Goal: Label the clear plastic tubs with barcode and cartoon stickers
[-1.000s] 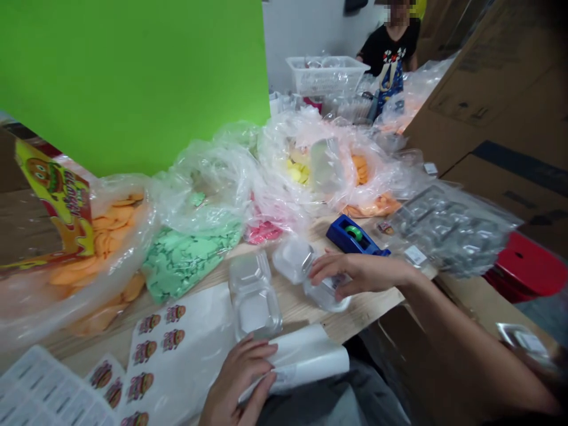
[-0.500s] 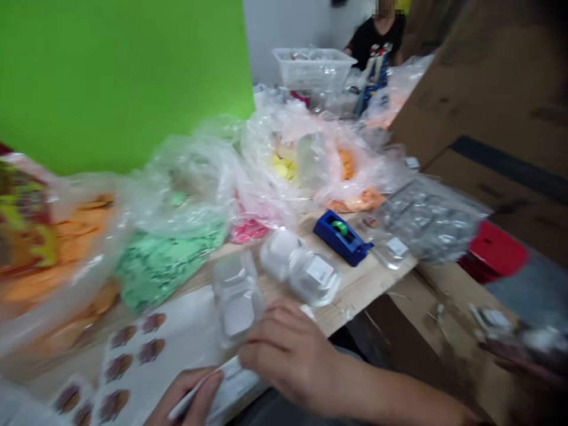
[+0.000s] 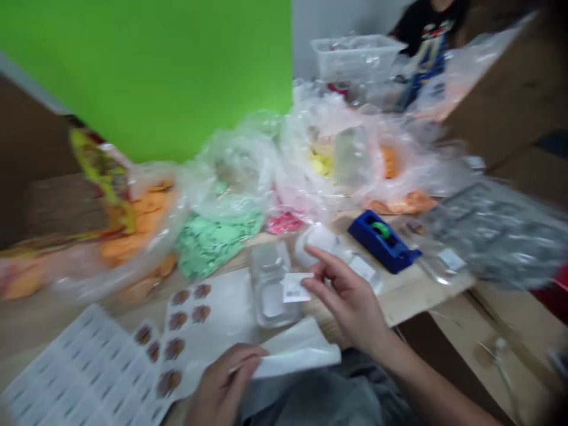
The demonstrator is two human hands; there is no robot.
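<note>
My right hand [image 3: 348,299] pinches a small white barcode label [image 3: 295,288] between thumb and fingers, just above an open clear plastic clamshell box [image 3: 271,285] on the wooden table. My left hand [image 3: 224,384] sits at the table's near edge, its fingers closed on a curled white backing sheet [image 3: 302,348]. Behind the right hand lies a second clear clamshell [image 3: 322,241] with a label on it. The whole picture is smeared by motion.
Sticker sheets [image 3: 186,319] and a sheet of barcode labels [image 3: 75,373] lie at the left. Plastic bags of orange [image 3: 142,228], green [image 3: 217,234], pink, and yellow pieces fill the back. A blue tape dispenser [image 3: 384,239] and a bag of trays [image 3: 497,234] are right. A person sits far back.
My right hand left the far clamshell, came to the backing sheet by my left hand, and now holds a white label above the near clamshell. The camera swung right.
</note>
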